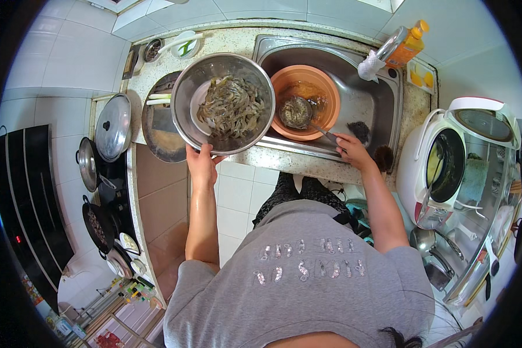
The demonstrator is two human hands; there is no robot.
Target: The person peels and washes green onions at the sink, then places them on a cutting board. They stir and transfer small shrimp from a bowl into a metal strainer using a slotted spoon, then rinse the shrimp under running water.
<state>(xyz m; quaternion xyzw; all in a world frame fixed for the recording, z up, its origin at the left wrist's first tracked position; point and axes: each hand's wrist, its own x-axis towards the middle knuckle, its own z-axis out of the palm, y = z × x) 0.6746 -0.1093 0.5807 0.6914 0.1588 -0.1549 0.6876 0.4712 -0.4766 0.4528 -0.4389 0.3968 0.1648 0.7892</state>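
Observation:
My left hand (pixel 203 163) grips the near rim of a stainless steel bowl (pixel 183 106), thumb on the edge. A heap of raw grey shrimp (pixel 232 108) lies inside, towards the bowl's right side. My right hand (pixel 353 150) is closed around the handle of a metal skimmer ladle (pixel 326 132). The ladle's head (pixel 296 112) rests over or in an orange plastic basin (pixel 336 102) that stands in the sink, and it seems to carry more shrimp. Brownish water (pixel 304 87) shows in the basin. The steel bowl partly covers the basin's left side and a round chopping board (pixel 167 145).
The stainless steel sink (pixel 356 104) holds a dark scrubber (pixel 359 130). A pump bottle (pixel 409 48) stands at its back right corner. An open rice cooker (pixel 411 161) is at right. Scallion stalks (pixel 158 99) and a cleaver (pixel 163 119) lie on the board. Pans (pixel 96 226) stand on the left stove.

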